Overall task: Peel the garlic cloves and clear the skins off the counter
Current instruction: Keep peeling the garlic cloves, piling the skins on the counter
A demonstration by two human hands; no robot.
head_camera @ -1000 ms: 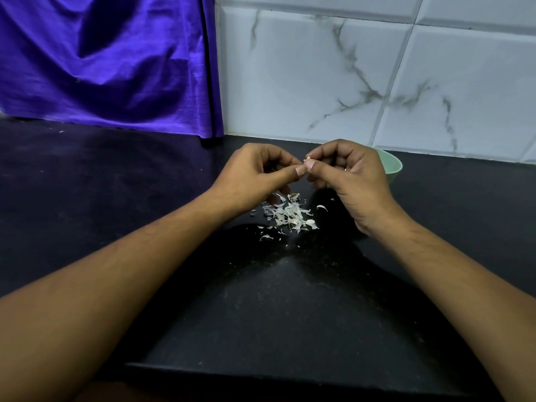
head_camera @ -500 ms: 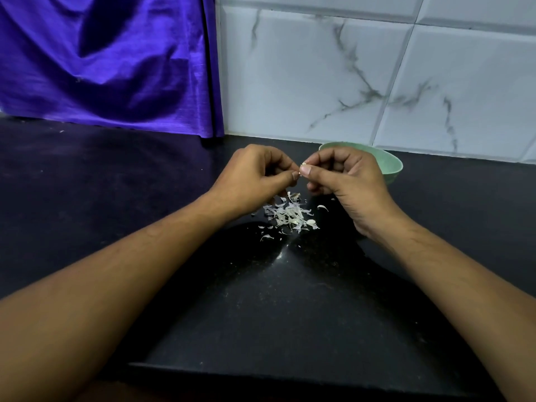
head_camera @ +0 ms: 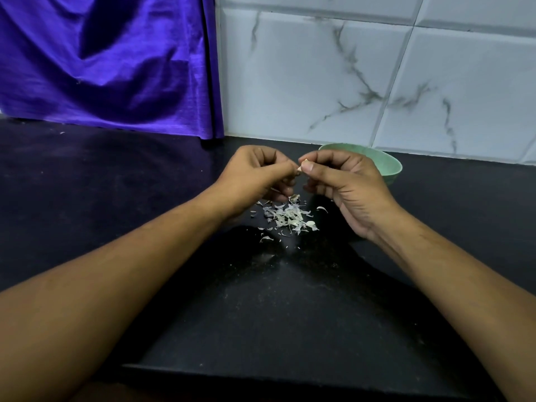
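A small pale garlic clove (head_camera: pixel 303 163) is pinched between the thumb and fingers of my right hand (head_camera: pixel 345 187), held above the counter. My left hand (head_camera: pixel 255 177) meets it from the left, its fingertips pinching at the clove's skin. Most of the clove is hidden by the fingers. Directly below the hands a loose pile of white garlic skins (head_camera: pixel 287 216) lies on the black counter (head_camera: pixel 278 300), with a few stray flakes around it. A green bowl (head_camera: pixel 391 166) stands behind my right hand, partly hidden; its contents cannot be seen.
A purple cloth (head_camera: pixel 110 68) hangs at the back left, down to the counter. White marbled wall tiles (head_camera: pixel 362 74) close the back right. The counter's front edge (head_camera: pixel 275 372) runs near the bottom of the view.
Both hands have dropped slightly, baring more of the green bowl's rim. The fingertips have shifted a little on the clove. The skin pile is unchanged.
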